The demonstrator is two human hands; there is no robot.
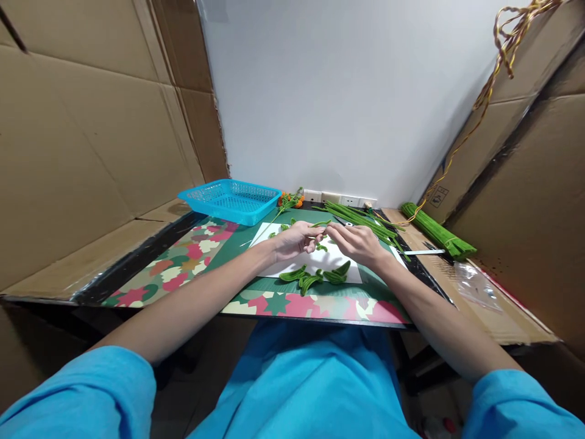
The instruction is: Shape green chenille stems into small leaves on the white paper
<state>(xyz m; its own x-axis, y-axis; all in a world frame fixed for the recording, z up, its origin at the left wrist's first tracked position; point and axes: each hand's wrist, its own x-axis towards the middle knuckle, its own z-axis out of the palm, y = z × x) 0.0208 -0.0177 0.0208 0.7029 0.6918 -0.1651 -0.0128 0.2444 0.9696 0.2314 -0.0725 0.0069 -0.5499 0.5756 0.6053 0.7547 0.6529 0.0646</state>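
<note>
My left hand (299,239) and my right hand (354,239) meet above a white sheet (278,268) on the table. Between their pinched fingertips is a short green pipe cleaner (321,224), its lower part hidden by the fingers. Nearer to me, several bent green pipe-cleaner leaves (311,281) lie in a loose group on the sheet's front edge. A few small green curled pieces (322,248) rest under and behind my hands. Beyond my right hand is a spread of long straight green pipe cleaners (359,216).
A blue plastic basket (249,218) stands at the back left. Beside it lie orange flowers (292,200) with green stems. Power sockets (340,199) line the wall. On the right are a thick green pipe-cleaner bundle (436,230), a clear plastic bag (478,285) and a hanging twisted wire (479,103). Cardboard walls flank both sides.
</note>
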